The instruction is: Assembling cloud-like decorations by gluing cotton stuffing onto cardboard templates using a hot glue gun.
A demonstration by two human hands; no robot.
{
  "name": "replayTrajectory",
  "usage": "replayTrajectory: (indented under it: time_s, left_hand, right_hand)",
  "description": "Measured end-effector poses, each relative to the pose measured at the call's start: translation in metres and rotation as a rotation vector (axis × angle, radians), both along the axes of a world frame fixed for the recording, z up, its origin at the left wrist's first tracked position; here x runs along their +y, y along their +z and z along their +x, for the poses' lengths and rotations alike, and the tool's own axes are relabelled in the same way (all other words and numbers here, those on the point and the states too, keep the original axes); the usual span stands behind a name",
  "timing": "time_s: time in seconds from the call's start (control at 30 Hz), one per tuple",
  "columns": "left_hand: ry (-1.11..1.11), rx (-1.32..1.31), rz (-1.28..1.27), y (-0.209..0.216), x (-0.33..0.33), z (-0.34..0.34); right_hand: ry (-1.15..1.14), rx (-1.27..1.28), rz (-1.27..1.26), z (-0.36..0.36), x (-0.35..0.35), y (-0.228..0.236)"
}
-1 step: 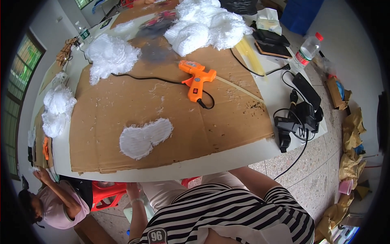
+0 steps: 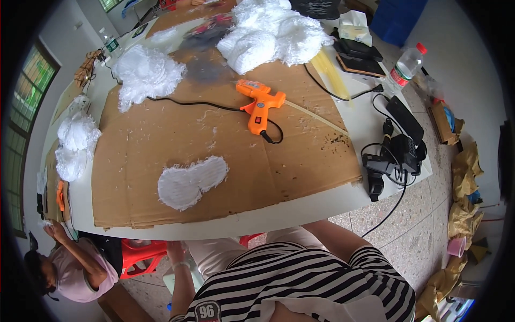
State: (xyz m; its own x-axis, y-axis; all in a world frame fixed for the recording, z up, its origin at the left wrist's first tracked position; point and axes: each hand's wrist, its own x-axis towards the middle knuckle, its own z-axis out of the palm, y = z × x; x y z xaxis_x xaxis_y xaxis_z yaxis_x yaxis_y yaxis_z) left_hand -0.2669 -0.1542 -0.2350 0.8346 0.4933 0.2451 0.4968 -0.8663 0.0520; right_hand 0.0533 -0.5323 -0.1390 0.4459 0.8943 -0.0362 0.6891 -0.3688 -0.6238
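Note:
My left hand (image 2: 175, 251) hangs down by the table's front edge, beside a red stool (image 2: 140, 258); its fingers are hidden. My right forearm reaches under the table edge, and the hand itself is out of sight. In front of me a white, fuzzy, heart-like fabric piece (image 2: 192, 182) lies flat on a brown cardboard sheet (image 2: 300, 177). Beyond it rests an orange glue gun (image 2: 259, 107) on its side, a long glue stick (image 2: 316, 117) poking from its back. Neither hand touches these things.
White fluffy bundles (image 2: 147, 75) and a larger heap (image 2: 273, 35) sit farther back. At right are a bottle (image 2: 409, 67), a tissue pack (image 2: 355, 29) and black devices with cables (image 2: 399, 155). Another person (image 2: 80, 268) works at left.

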Motion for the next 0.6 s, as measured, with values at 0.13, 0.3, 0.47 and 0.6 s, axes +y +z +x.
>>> replayTrajectory:
  time_s: [0.13,0.3,0.47,0.6]
  left_hand:
    - [0.056,-0.114,-0.244,0.001,0.016,0.039]
    - [0.145,-0.360,-0.647,-0.011,0.018,0.044]
    - [0.264,-0.613,-1.039,-0.018,0.024,0.081]
    - [0.348,-0.821,-1.325,-0.018,0.026,0.116]
  right_hand:
    - [0.046,0.044,-0.041,0.001,-0.004,0.022]
    - [-0.009,0.161,-0.024,-0.004,-0.021,0.065]
    - [-0.223,0.820,0.103,-0.018,-0.043,0.138]
    - [0.131,0.693,0.085,0.002,-0.038,0.231]
